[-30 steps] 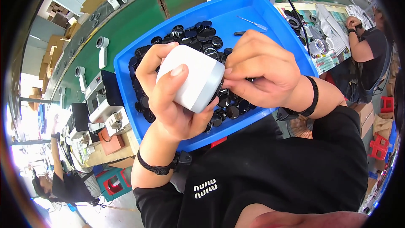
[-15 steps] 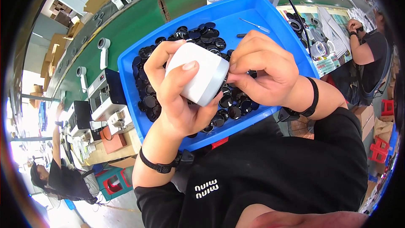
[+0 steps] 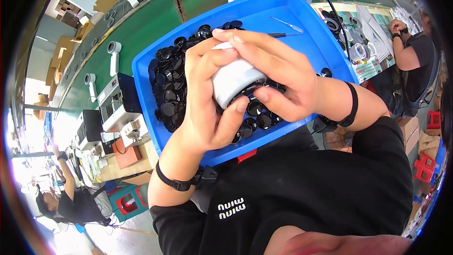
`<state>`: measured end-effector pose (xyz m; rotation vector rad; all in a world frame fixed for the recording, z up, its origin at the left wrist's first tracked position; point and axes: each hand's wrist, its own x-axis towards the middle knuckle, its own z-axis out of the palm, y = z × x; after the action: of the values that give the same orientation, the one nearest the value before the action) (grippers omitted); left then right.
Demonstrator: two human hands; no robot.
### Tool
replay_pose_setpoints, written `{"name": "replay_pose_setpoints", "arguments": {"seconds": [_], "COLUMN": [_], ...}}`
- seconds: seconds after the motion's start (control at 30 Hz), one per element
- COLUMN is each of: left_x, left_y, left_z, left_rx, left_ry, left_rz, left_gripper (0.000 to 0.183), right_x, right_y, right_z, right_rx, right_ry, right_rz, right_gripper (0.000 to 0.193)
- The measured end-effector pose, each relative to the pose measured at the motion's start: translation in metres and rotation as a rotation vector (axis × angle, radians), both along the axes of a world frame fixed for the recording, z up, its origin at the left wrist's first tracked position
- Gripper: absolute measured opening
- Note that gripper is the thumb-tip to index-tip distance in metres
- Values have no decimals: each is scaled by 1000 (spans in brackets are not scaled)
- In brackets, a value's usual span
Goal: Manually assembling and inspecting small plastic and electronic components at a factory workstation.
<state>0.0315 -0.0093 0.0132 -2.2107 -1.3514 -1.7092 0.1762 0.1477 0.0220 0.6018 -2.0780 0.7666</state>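
Note:
Above the blue tray I hold a white rounded plastic housing with a greyish rim, tilted so its dark open end faces down toward me. My left hand wraps its left side, thumb near the rim. My right hand cups the right side, fingers over the top and thumb at the lower edge. What lies inside the dark end is hidden. Many glossy black round caps are heaped in the tray beneath my hands. A thin screwdriver with a clear handle and a dark slim tool lie at the tray's far side.
Left of the tray stand black-and-white bench machines. White handheld parts rest on the green conveyor. At right, a table carries ring-shaped parts, with a seated person beside it. Another person reaches upward at left.
My right hand has gone from pinching at the housing's rim to cupping its side and top. The housing has turned its dark end further down, toward me.

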Motion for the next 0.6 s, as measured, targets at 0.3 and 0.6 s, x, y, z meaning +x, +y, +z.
{"name": "replay_pose_setpoints", "arguments": {"seconds": [0.3, 0.6], "left_x": [3, 4], "left_y": [-3, 4], "left_z": [-2, -1], "left_rx": [-90, -390], "left_ry": [-82, -749], "left_rz": [23, -260], "left_gripper": [57, 70], "right_x": [-1, -1], "right_y": [-2, -4], "right_z": [-3, -9], "right_rx": [-123, -421], "right_ry": [-7, -224], "right_rz": [0, -60], "right_gripper": [56, 44]}}
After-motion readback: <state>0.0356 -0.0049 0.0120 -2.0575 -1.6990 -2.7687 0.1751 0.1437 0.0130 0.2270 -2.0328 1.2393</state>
